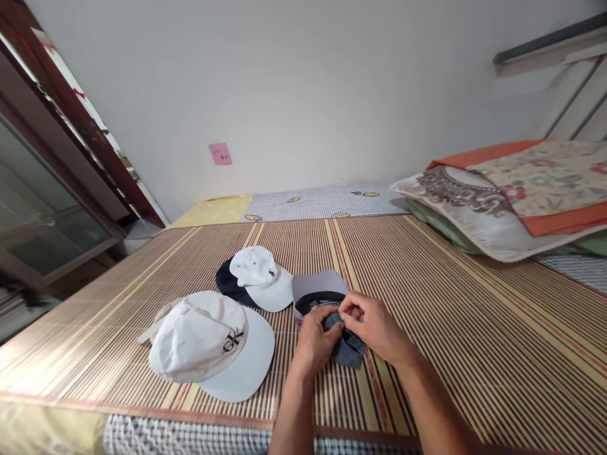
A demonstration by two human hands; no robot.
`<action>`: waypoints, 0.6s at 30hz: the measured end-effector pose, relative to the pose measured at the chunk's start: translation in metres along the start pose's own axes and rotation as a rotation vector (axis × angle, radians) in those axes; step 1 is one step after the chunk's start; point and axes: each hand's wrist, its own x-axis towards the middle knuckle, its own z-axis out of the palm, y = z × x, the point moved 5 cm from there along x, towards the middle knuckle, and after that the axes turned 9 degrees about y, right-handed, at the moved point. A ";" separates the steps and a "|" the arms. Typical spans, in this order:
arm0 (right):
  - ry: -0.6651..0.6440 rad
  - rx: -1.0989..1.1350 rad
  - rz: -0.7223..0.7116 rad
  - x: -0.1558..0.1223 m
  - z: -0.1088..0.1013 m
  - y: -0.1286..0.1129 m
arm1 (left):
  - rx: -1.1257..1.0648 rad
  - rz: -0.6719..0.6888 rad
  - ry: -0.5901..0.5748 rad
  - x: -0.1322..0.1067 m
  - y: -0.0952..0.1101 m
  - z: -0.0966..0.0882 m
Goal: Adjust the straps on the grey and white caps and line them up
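Note:
A grey cap (322,282) lies upturned on the bamboo mat, its brim pointing away from me and its dark inside showing. My left hand (317,335) pinches part of the cap near its middle, thumb and fingers closed. Close beside it, my right hand (372,322) is also closed in a pinch at the cap's inside edge. What exactly lies between the fingertips is partly hidden. To the left rests a large white cap (190,335) with black "CK" letters. Behind that, a smaller white cap (256,268) with a small dark logo overlaps a navy cap (230,284).
The striped bamboo mat (427,303) covers the bed. Stacked pillows (455,202) with a floral orange-edged cover (559,177) lie at the right. A pink note (220,153) is stuck on the white wall (308,82). A glass-fronted cabinet (47,215) stands at the left.

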 end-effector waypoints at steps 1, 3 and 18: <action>-0.003 -0.001 0.003 0.000 0.000 0.001 | -0.029 -0.019 0.018 0.000 -0.002 0.000; -0.001 -0.009 0.005 0.001 -0.001 0.001 | -0.104 -0.067 0.056 0.000 -0.008 0.000; 0.000 0.024 0.009 0.002 -0.005 0.003 | -0.330 -0.188 0.139 0.002 -0.020 -0.001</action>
